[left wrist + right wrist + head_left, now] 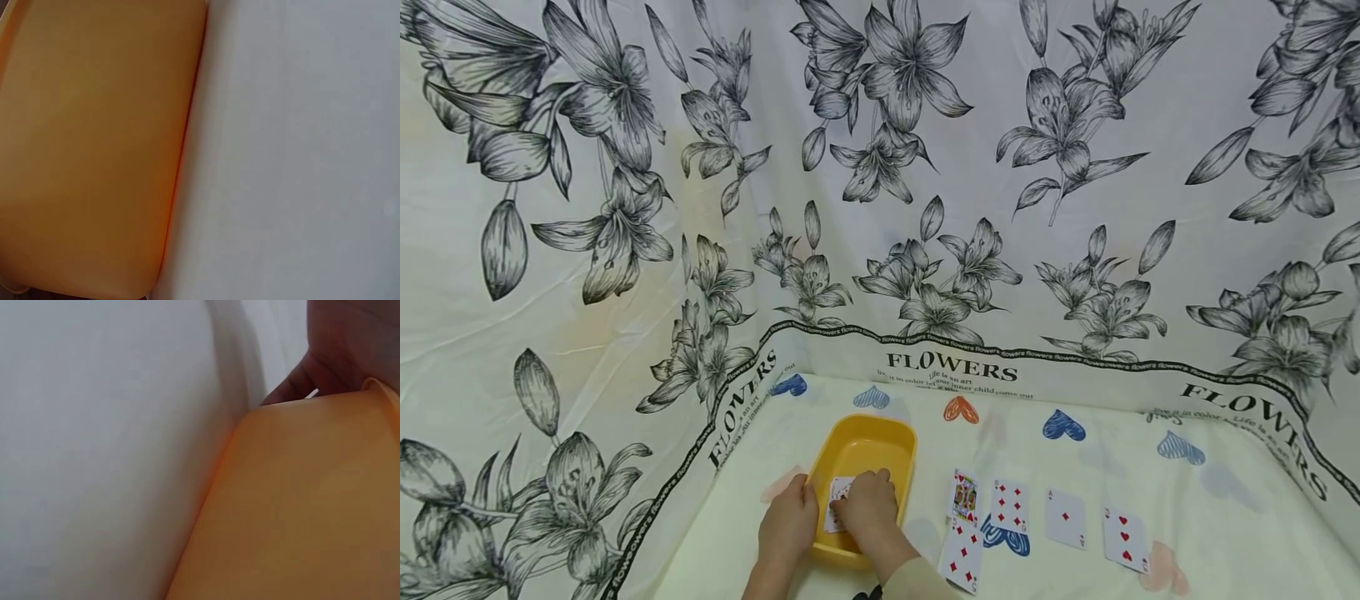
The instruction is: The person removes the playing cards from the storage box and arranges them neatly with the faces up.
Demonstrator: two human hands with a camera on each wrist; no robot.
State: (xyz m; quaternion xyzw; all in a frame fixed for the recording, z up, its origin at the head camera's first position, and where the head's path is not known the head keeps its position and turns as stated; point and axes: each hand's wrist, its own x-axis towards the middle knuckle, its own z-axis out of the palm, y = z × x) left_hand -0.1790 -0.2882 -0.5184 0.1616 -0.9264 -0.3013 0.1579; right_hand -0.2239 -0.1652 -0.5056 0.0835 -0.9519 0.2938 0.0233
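Note:
A yellow plastic tray (865, 437) with rounded corners stands in front of the person. The left hand (788, 521) grips its left rim, thumb at the edge. Reaching in from the right, the right hand (871, 504) has its fingers bent at a white playing card (833, 518) inside the tray, pinching at its face. That hand covers part of the card. The left wrist view shows the tray's smooth outer wall (94, 150). In the right wrist view, a hand appears beside the tray's outer wall (306, 487).
Right of the tray lie red playing cards: a king (965, 493) overlapping a diamond card (962, 557), a six of diamonds (1009, 506), an ace of diamonds (1065, 518) and a three of hearts (1125, 540). A heart-printed cloth (925, 408) lies underneath; a flowered curtain (940, 192) hangs behind and left.

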